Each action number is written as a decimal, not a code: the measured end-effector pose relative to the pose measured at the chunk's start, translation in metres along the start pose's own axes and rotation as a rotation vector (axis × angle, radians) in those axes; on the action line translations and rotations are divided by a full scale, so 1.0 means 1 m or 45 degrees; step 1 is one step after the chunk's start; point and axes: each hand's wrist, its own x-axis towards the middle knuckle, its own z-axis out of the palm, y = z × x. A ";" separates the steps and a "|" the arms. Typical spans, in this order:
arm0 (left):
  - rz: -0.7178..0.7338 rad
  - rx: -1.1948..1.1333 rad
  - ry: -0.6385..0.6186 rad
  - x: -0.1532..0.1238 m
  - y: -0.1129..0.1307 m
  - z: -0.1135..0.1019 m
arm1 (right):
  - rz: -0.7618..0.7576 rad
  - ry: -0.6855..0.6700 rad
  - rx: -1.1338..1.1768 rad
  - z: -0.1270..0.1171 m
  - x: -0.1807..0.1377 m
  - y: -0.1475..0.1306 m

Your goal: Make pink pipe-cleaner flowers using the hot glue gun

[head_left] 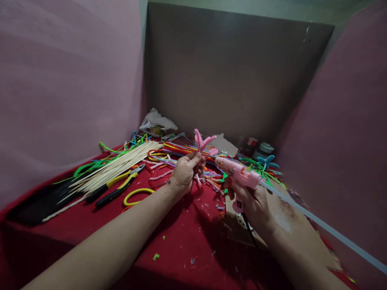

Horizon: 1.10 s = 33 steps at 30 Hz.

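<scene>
Near the middle of the view my left hand (186, 171) is closed in a pinch on a pink pipe-cleaner flower (202, 143), whose fuzzy petals stick up and to the right above the fingers. My right hand (249, 201) is wrapped round the handle of a pink hot glue gun (240, 172). The gun's nozzle points left and sits close to the flower's lower petal; I cannot tell whether they touch. A long translucent glue stick (320, 221) runs out of its rear toward the lower right, and a dark cord hangs below the handle.
Wooden skewers (121, 165) and yellow-black pliers (122, 187) lie to the left on a red cloth (175, 241). Coloured pipe cleaners (178, 149) are piled behind my hands. A cardboard piece (242, 231) lies under my right hand. A blue pipe-cleaner flower (267, 161) and a jar (264, 150) are at the back right.
</scene>
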 end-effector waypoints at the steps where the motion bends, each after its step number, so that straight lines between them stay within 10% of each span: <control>1: -0.007 0.011 0.007 0.000 0.000 0.000 | 0.006 -0.003 0.003 0.000 -0.001 0.003; 33: -0.021 0.084 -0.012 -0.004 -0.004 0.005 | 0.133 -0.044 0.040 -0.009 -0.003 0.016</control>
